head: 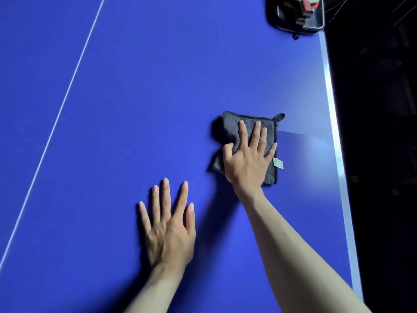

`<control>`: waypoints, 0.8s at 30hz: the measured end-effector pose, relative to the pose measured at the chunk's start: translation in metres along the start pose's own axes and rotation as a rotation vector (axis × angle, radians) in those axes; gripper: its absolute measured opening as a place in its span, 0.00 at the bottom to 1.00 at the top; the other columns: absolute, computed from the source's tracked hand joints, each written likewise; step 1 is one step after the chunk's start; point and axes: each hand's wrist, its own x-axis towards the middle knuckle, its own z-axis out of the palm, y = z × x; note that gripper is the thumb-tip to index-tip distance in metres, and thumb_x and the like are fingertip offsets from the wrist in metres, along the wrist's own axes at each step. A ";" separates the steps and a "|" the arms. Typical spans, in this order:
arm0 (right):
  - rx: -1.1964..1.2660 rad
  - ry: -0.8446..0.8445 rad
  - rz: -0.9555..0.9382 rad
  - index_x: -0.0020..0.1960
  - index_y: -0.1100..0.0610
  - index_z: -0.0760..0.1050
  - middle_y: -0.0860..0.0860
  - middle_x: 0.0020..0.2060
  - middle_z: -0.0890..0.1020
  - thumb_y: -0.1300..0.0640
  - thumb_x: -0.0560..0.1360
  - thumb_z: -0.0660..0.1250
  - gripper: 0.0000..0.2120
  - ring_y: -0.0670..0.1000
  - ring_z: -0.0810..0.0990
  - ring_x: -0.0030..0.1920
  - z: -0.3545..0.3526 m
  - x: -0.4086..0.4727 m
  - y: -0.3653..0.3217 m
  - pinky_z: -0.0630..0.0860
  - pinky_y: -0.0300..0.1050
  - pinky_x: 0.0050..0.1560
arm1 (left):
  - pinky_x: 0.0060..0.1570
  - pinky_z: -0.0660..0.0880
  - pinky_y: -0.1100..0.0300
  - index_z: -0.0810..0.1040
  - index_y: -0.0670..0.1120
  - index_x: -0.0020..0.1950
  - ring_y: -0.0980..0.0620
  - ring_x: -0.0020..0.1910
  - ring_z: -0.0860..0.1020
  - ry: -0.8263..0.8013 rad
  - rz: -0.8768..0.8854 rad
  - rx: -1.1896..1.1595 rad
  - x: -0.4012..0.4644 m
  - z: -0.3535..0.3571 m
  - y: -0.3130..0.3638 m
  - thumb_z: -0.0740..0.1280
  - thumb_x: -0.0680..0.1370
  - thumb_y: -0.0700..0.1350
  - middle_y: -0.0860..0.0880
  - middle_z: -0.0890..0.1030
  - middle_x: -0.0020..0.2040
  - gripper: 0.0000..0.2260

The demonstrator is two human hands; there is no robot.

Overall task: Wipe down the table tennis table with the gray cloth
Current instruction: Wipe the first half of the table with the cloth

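Left hand (168, 224) nearest us, flat on the blue desk (140, 91), fingers (166, 193) straight and spread, holding nothing. Right hand (247, 161) reaches further out and presses down on the gray cloth (228, 127), fingers extended across it, thumb tucked into a fold at its left side. The cloth lies folded near the desk's right edge, loop at its far corner, pale tag (278, 163) poking out just right of the hand. Up at the far right corner sits a black case (273, 16), open, something red and black inside — too cut off to identify. White line (67, 96) runs down the left.
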 end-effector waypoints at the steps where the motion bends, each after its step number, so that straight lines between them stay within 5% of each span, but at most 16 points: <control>1: 0.009 -0.004 -0.005 0.84 0.43 0.54 0.52 0.84 0.53 0.42 0.79 0.52 0.33 0.54 0.50 0.84 0.000 0.008 -0.001 0.45 0.67 0.80 | 0.78 0.52 0.35 0.55 0.59 0.83 0.45 0.83 0.53 0.002 0.004 0.006 0.001 0.000 0.000 0.52 0.84 0.58 0.48 0.52 0.84 0.25; 13: 0.039 -0.009 -0.037 0.84 0.42 0.54 0.51 0.84 0.53 0.43 0.79 0.48 0.32 0.52 0.50 0.84 -0.005 -0.045 0.028 0.46 0.63 0.82 | 0.78 0.47 0.36 0.50 0.62 0.83 0.46 0.83 0.48 0.034 0.001 -0.026 0.001 0.006 -0.004 0.45 0.86 0.59 0.49 0.50 0.84 0.24; 24: -0.019 0.003 0.090 0.83 0.42 0.55 0.50 0.84 0.53 0.44 0.79 0.55 0.33 0.51 0.50 0.84 -0.027 -0.250 0.085 0.49 0.62 0.82 | 0.77 0.44 0.34 0.77 0.58 0.71 0.46 0.82 0.56 0.017 -0.045 -0.377 0.011 -0.012 -0.002 0.59 0.82 0.53 0.48 0.64 0.81 0.19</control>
